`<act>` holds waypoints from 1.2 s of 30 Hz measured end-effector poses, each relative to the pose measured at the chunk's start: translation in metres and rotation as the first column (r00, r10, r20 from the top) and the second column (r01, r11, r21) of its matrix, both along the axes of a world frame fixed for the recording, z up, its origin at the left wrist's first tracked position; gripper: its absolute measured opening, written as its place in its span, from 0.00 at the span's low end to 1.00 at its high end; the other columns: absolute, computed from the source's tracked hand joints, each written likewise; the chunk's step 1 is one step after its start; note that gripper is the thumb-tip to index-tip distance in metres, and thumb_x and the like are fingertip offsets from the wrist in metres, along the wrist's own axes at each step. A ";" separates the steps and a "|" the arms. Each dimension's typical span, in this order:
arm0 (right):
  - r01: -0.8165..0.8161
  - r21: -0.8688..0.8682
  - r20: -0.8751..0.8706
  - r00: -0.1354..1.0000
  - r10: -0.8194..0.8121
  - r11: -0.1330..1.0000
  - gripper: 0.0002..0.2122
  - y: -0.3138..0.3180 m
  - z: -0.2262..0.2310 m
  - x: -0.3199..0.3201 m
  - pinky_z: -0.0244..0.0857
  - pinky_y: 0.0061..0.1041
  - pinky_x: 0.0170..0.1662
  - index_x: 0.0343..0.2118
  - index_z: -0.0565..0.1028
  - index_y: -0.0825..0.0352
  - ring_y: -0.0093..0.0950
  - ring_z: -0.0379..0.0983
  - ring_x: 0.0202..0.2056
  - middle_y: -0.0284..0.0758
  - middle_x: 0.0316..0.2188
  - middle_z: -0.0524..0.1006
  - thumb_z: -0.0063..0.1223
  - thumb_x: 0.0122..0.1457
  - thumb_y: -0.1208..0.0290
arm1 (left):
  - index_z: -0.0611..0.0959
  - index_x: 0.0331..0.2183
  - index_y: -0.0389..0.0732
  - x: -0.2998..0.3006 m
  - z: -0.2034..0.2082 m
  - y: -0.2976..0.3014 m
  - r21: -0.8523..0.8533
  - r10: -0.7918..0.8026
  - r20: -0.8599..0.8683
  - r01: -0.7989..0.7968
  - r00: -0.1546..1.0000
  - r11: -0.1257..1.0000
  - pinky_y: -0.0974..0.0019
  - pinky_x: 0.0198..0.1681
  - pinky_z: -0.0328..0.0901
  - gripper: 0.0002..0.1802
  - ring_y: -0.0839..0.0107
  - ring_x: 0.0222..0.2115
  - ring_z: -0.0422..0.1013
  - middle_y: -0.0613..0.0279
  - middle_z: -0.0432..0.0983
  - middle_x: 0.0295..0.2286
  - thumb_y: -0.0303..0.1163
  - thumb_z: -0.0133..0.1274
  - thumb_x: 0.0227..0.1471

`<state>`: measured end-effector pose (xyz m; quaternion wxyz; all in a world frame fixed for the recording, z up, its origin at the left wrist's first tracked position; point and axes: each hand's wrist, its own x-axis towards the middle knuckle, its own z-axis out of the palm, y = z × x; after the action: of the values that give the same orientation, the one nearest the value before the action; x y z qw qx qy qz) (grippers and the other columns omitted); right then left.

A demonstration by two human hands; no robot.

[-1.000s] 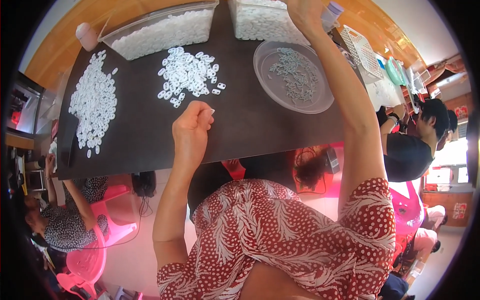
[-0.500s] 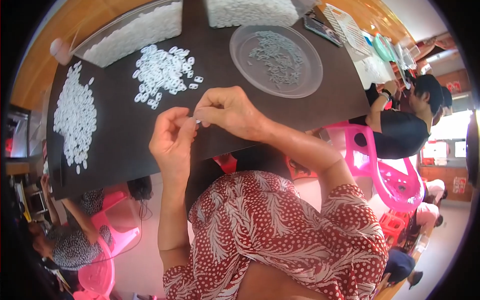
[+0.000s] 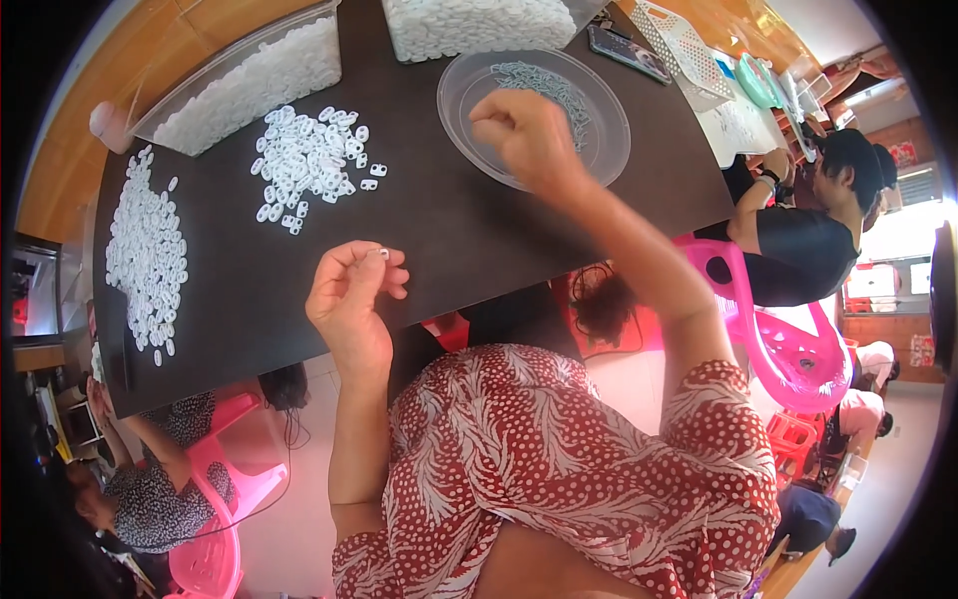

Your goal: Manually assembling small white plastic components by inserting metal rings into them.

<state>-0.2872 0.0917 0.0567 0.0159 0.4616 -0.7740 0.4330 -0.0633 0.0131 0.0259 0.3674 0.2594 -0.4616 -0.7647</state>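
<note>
Between the thumb and fingertips of my left hand [image 3: 351,304] is a small white plastic piece [image 3: 383,254], held over the table's near edge. My right hand [image 3: 529,140] hovers at the left part of a round clear dish [image 3: 621,150]; its fingers are curled, and whatever they hold, if anything, is hidden. Thin grey screw-like pins [image 3: 574,100] lie in that dish, partly covered by the hand. Left of it sits a heap of white oval plastic pieces with two holes [image 3: 309,155]. A larger spread of smaller white oval pieces [image 3: 148,260] covers the table's left side.
Two clear bins of white pieces, one at far left [image 3: 254,85] and one at far middle [image 3: 479,28], line the dark table's [image 3: 419,150] back. A phone [image 3: 629,52] and white basket [image 3: 681,55] lie far right. People sit on both sides, near pink chairs [image 3: 788,359].
My right hand has left my left hand and moved right and away, over the dish. My left hand has moved slightly nearer, keeping a white piece at its fingertips.
</note>
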 end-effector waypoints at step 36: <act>-0.155 0.153 0.563 0.826 0.043 0.976 0.06 0.000 -0.001 -0.040 0.58 0.14 0.23 0.26 0.73 0.72 0.14 0.65 0.21 0.34 0.22 0.76 0.52 0.52 0.74 | 0.77 0.32 0.32 0.008 -0.020 0.003 -0.121 -0.007 0.001 0.007 1.000 0.993 0.74 0.25 0.65 0.06 0.75 0.22 0.71 0.56 0.76 0.26 0.25 0.53 0.52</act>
<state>-0.3270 0.0915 0.0557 -0.2770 0.3549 -0.7580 0.4719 -0.0553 0.0161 0.0060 0.3794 0.2353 -0.5080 -0.7367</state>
